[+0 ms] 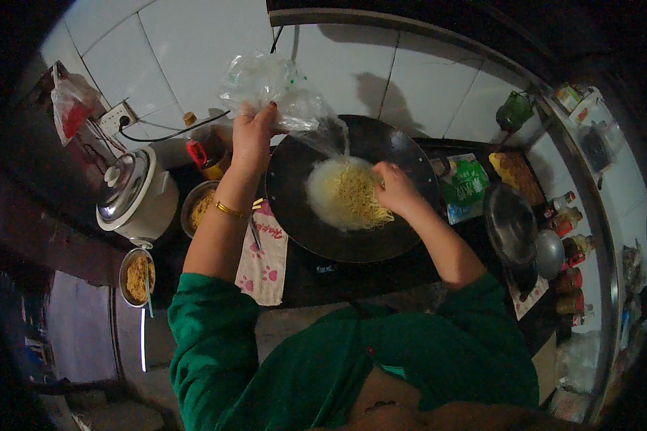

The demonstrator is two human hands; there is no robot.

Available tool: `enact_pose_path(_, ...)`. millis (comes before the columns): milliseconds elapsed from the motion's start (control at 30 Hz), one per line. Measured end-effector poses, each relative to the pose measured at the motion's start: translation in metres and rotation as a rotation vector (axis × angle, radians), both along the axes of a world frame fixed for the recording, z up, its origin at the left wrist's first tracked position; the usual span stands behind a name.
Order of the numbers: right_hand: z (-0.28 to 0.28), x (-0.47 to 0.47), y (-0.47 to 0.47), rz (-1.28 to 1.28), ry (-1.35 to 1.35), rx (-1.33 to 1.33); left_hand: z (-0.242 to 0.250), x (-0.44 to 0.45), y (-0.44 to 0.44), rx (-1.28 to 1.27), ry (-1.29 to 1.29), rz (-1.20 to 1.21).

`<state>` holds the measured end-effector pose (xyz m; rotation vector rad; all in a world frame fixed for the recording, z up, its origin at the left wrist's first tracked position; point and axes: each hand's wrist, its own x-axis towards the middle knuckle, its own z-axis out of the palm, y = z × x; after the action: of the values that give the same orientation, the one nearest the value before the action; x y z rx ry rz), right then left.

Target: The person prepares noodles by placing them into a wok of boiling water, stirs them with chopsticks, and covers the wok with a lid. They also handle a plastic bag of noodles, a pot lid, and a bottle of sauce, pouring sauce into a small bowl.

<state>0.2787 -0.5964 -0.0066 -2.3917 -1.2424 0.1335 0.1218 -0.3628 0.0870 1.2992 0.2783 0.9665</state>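
My left hand (256, 126) grips a clear plastic bag (272, 89) above the left rim of a large dark wok (356, 249). The bag's lower end hangs over the wok. Thin yellow noodles (356, 191) lie in cloudy liquid (321, 183) in the middle of the wok, partly raised at the right. My right hand (391, 186) is at the right edge of the noodles with its fingers curled; whether it grips any of them is hard to tell.
At the left stand a lidded electric cooker (140, 199), a bowl of noodles (137, 277) and another bowl (186, 215). A patterned cloth (264, 264) lies before the wok. To the right are a green packet (466, 180), a metal lid (511, 223) and several bottles (566, 223).
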Motion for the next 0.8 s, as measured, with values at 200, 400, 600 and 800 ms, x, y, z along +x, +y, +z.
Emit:
enact_pose_path(200,-0.015,0.013,0.032,0.061,0.638,0.319,0.02,-0.006,-0.031,0.01,-0.002,0.051)
enact_pose_path(400,-0.023,0.024,0.044,0.064,1.09,0.34,0.03,-0.012,-0.043,0.029,-0.029,0.053)
enact_pose_path(600,-0.026,0.062,0.025,0.187,1.006,0.267,0.047,-0.04,-0.037,0.014,0.096,0.278)
enact_pose_path(800,-0.052,0.092,0.029,0.18,0.596,0.04,0.067,-0.063,-0.032,0.167,0.106,0.434)
